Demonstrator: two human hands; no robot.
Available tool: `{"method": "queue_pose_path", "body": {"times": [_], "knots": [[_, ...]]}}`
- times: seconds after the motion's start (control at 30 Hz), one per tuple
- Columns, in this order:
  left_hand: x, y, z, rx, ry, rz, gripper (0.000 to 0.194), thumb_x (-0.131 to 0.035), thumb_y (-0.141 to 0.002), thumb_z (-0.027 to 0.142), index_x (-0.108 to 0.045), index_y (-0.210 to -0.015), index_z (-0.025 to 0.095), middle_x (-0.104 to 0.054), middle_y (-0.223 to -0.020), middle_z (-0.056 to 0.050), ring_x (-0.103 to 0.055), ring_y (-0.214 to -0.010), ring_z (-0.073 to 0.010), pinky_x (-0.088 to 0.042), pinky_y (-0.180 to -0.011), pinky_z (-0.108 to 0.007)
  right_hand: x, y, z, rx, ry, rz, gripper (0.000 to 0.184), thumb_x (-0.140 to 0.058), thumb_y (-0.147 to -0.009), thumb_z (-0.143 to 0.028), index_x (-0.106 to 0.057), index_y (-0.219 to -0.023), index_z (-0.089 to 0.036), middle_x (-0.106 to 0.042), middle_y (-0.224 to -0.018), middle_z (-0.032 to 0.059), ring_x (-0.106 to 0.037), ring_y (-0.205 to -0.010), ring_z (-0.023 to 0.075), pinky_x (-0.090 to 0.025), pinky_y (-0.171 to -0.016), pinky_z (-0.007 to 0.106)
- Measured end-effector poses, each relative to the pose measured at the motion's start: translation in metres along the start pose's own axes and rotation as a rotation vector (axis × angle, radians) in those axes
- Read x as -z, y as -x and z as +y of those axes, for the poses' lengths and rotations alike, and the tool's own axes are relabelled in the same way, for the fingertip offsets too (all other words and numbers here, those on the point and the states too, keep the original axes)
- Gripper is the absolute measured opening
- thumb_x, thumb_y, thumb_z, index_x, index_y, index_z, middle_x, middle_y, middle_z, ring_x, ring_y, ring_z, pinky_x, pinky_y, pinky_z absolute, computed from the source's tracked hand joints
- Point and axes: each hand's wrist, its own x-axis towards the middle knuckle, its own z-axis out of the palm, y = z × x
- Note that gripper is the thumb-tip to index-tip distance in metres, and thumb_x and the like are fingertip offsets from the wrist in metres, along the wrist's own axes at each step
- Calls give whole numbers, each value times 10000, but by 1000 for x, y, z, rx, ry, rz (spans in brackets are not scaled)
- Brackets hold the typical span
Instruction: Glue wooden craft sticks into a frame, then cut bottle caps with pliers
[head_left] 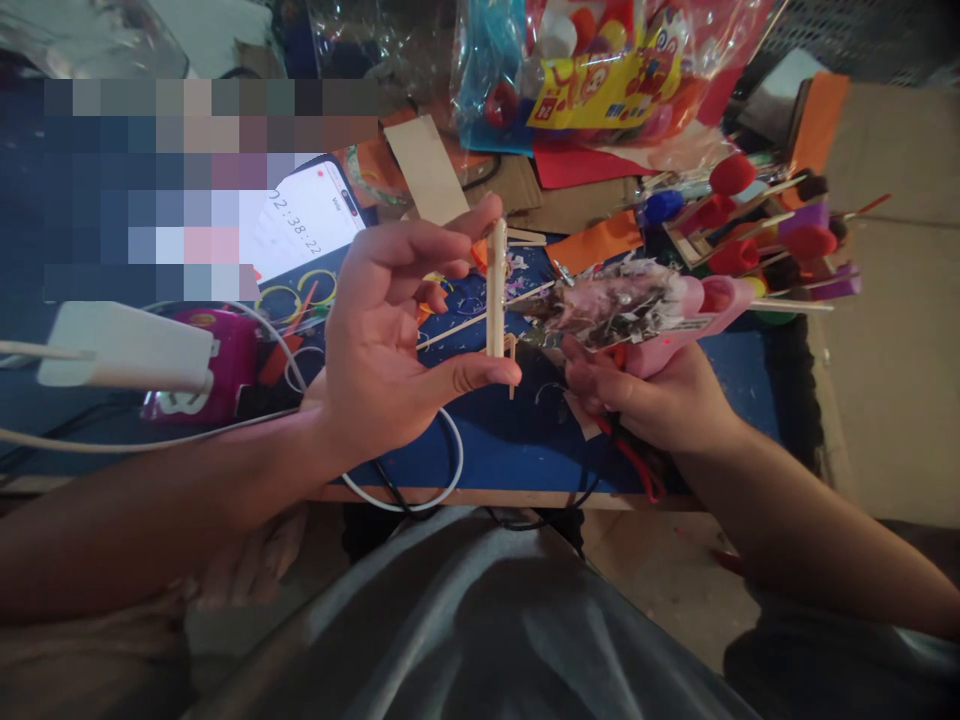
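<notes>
My left hand point(397, 330) pinches a short stack of wooden craft sticks point(496, 290) by its two ends, between thumb below and fingers above. The sticks stand upright in my view, with a shiny spot near the top. In my right hand point(652, 390) is a pink hot glue gun point(690, 310), its front half crusted with dried glue and scraps. The nozzle points left and is close to the edge of the sticks; whether it touches them I cannot tell. Part of another thin wooden piece shows behind my left thumb.
Behind my hands lies a bag of coloured pompoms point(592, 90). A stick model with pompoms point(757, 230) stands at the right. On the left are a phone point(307, 225), a white charger point(131, 345) in a magenta power socket point(240, 350), and a looping white cable point(457, 450). Orange paper point(600, 240) lies behind.
</notes>
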Motion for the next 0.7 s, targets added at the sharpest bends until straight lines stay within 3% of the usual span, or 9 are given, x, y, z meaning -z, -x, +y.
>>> {"method": "queue_pose_path", "body": {"times": [0.03,0.07,0.23,0.3,0.33,0.47,0.7], "knots": [[0,0,8,165,-43,-18,582,-959,-952,555,-673,-1436,405,-655,-1742,20,-631,-1578,-272,-560,-1014,-459,0,0,0,4,2,-3,579,-964,-886,-611,-557,-700,-242,-518,-654,-43,-469,-550,126,-440,-491,306],[0,1,14,199,-52,-15,545,-940,-960,568,-678,-1413,417,-648,-1746,30,-655,-1531,-267,-560,-1026,-466,-1,-1,-1,3,3,-5,560,-961,-896,-586,-562,-704,-244,-520,-647,-43,-470,-553,128,-443,-493,304],[-1,1,19,-20,67,34,688,-1006,-859,629,-676,-1415,393,-715,-1659,26,-726,-1349,-255,-561,-910,-434,-4,-2,-6,21,-35,-22,510,-962,-904,-492,-567,-700,-244,-531,-665,-36,-480,-577,132,-461,-503,302],[-1,1,20,197,-9,4,590,-978,-923,545,-675,-1406,394,-666,-1722,33,-685,-1413,-253,-546,-1030,-444,-4,-2,-7,28,-36,-19,481,-966,-897,-460,-582,-706,-243,-549,-682,-31,-491,-588,135,-474,-509,303],[-1,1,22,219,-18,14,575,-978,-917,541,-684,-1390,398,-672,-1715,38,-683,-1402,-251,-536,-1043,-446,-4,-2,-7,26,-29,-17,465,-963,-898,-446,-589,-711,-244,-554,-680,-31,-492,-588,136,-478,-510,303],[-2,-1,32,185,52,46,612,-1031,-845,543,-732,-1361,407,-725,-1645,42,-699,-1313,-238,-534,-991,-431,-3,-2,-6,27,-10,-24,401,-955,-886,-391,-617,-727,-247,-568,-659,-38,-499,-577,136,-481,-515,301],[-1,-1,30,230,13,59,597,-1005,-844,569,-721,-1338,392,-715,-1647,22,-692,-1352,-242,-545,-1026,-435,-1,0,-5,76,37,-34,335,-903,-904,-310,-639,-707,-247,-587,-619,-30,-542,-574,148,-475,-534,305]]}}
